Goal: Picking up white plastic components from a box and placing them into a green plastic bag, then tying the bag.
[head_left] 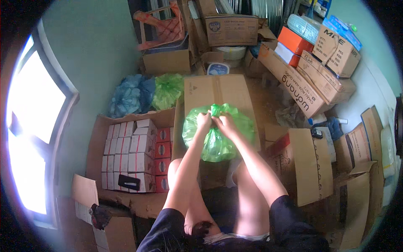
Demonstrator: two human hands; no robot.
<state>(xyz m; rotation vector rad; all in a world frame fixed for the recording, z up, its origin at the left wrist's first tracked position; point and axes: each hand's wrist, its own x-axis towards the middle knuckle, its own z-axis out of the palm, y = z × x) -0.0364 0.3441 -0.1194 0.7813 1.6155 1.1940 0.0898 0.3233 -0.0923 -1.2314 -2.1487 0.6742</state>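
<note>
The green bag [218, 134] sits full on the near edge of a closed cardboard box [219, 92]. The left hand [204, 119] and right hand [225, 122] both pinch its gathered neck; the knot looks started, not yet finished.

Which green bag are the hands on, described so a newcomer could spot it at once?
Start at the long closed cardboard box in the middle. The green plastic bag sits on its near end, both hands gripping its gathered top. The other green bag, beside a blue one, lies untouched.
</note>
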